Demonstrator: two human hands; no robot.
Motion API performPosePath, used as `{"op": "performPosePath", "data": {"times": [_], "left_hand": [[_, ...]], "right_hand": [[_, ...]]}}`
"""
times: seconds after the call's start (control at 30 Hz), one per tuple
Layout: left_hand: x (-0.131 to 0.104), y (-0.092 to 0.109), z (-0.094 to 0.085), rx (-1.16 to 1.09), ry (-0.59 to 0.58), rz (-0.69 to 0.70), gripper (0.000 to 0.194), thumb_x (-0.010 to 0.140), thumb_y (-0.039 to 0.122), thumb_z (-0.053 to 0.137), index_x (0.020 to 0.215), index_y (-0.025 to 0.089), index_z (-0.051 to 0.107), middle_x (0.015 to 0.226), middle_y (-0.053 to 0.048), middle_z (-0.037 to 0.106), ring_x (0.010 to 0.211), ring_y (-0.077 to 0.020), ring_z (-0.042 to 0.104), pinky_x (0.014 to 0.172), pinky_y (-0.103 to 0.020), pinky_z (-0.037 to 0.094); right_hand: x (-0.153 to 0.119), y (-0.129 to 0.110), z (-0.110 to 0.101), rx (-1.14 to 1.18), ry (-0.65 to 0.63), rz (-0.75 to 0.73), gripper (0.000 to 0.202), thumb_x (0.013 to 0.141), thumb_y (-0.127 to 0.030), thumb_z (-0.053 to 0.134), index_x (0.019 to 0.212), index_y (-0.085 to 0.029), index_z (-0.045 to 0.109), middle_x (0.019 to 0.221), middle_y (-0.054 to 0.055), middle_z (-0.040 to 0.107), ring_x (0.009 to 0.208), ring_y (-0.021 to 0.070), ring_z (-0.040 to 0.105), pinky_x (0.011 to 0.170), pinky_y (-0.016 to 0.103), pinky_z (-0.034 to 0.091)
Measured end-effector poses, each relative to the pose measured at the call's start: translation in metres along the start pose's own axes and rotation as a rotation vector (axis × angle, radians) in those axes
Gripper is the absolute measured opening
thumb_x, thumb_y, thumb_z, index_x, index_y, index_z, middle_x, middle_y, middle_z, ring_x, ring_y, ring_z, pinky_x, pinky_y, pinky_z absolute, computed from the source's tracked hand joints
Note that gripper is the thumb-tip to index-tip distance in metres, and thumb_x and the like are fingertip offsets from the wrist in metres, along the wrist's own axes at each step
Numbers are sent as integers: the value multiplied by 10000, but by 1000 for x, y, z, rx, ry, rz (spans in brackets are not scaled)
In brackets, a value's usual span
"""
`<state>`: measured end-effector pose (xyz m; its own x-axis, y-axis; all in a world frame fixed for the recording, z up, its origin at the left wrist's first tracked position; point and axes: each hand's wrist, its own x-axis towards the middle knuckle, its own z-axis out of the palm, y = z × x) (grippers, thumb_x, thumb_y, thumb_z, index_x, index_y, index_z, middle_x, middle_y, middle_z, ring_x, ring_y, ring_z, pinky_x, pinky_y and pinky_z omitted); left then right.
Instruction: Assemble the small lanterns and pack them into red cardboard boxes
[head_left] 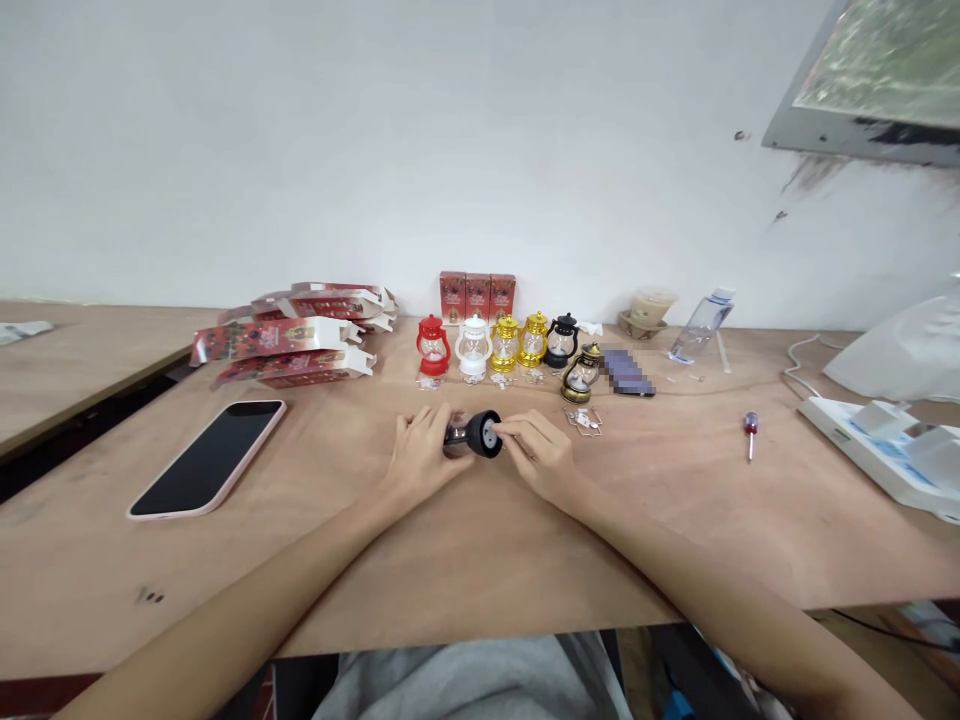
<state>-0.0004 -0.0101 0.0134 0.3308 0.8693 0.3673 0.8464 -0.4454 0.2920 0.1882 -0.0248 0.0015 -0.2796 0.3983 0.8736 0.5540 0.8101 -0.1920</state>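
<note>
A black lantern (472, 434) lies on its side just above the wooden table, its round base turned toward the right. My left hand (425, 450) is wrapped round its clear body from the left. The fingertips of my right hand (536, 450) are pinched together at the pale disc inside the base; whatever they hold there, if anything, is too small to make out. Behind my hands stand small lanterns in a row: red (433, 346), white (473, 348), gold (505, 344) and black (561, 341). A bronze lantern (580, 374) stands nearer on the right.
Flattened red boxes (292, 340) are piled at the back left, above a phone (208, 458). Upright red boxes (478, 297) stand against the wall. On the right are a bottle (702, 326), a cup (651, 308), a small screwdriver (751, 434) and a power strip (877, 450).
</note>
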Motion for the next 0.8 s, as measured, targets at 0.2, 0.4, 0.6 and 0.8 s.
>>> {"op": "performPosePath", "data": {"times": [0.2,0.4,0.6,0.8], "left_hand": [[-1,-1,3,-32,18,23,320,679,276,577,983,219,497,1012,-39,647,966,-259,576,797,-378,333],[-1,-1,4,-46,35,22,338,680,273,589,1001,218,500,1022,-38,643,977,-267,578,794,-381,335],[-2,0,3,-58,27,28,326,680,253,578,995,219,502,1035,-44,647,983,-261,574,805,-378,342],[-3,-1,4,-71,31,54,342,684,274,588,1005,209,490,1020,-50,646,967,-264,581,827,-395,338]], "right_hand": [[0,0,1,-6,37,19,178,871,-104,479,926,-197,620,799,56,661,736,150,607,666,282,509],[-2,-1,4,1,57,47,186,859,-94,478,926,-193,621,794,58,660,736,155,607,674,286,507],[-2,-2,5,17,70,70,188,872,-124,470,935,-204,628,812,58,655,766,159,620,689,289,515],[2,-5,1,-15,76,9,181,865,-105,487,921,-201,630,790,58,654,736,154,616,667,284,517]]}}
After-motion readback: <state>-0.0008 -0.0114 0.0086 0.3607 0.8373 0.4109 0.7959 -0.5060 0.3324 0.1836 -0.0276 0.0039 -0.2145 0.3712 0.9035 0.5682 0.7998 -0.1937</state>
